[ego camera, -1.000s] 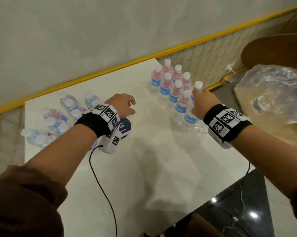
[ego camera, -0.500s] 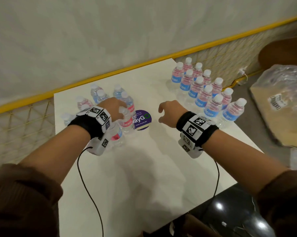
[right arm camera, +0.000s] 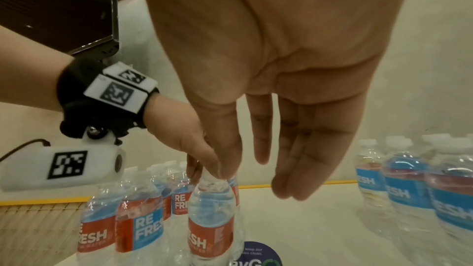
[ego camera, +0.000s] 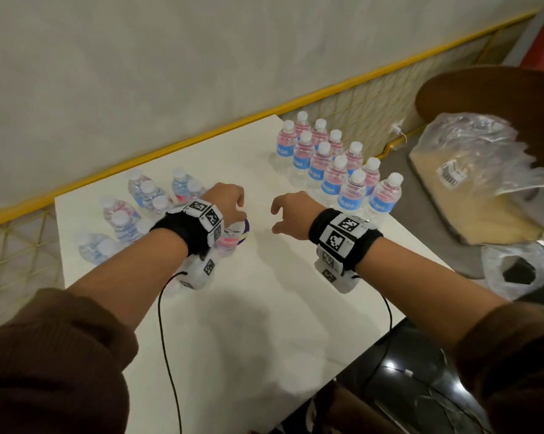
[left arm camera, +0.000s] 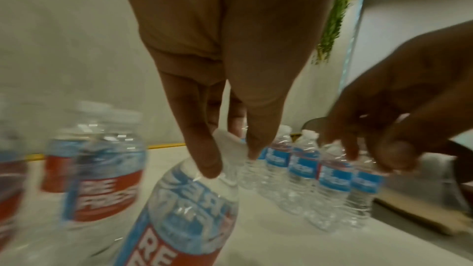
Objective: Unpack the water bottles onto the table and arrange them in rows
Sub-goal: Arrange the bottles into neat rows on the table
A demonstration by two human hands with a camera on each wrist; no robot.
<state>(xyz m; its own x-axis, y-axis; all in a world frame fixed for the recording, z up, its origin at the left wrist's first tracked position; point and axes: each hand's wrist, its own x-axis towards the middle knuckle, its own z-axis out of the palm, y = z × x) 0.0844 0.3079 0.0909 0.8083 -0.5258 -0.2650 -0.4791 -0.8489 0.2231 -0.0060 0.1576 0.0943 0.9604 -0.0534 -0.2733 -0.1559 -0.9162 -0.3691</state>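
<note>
Head view: the white surface [ego camera: 239, 324] has open room on the side of the held bottle [ego camera: 230, 241] nearest the person, out to the near edge. The left hand [ego camera: 225, 203] is over that bottle, which stands on a round purple sticker [ego camera: 247, 228]. Beyond and left of it is a loose cluster of bottles [ego camera: 145, 198], close to the far edge and the yellow rail [ego camera: 170, 145]. To the right of it, two neat rows of bottles [ego camera: 333, 166] run toward the right edge. The right hand [ego camera: 291, 214] hovers between the held bottle and those rows, apart from both. A plastic-wrapped cardboard tray [ego camera: 471, 189] lies off the surface, beyond the rows.

Left wrist view: the left hand's [left arm camera: 230, 68] grip pinches the white cap of the held bottle [left arm camera: 184, 205], which leans. The cluster [left arm camera: 102, 169] crowds its left; the rows [left arm camera: 314, 169] stand behind.

Right wrist view: the right hand's [right arm camera: 294, 108] grip is wide, fingers straight and empty. The held bottle [right arm camera: 212, 217] stands just beside the cluster [right arm camera: 133, 215].
</note>
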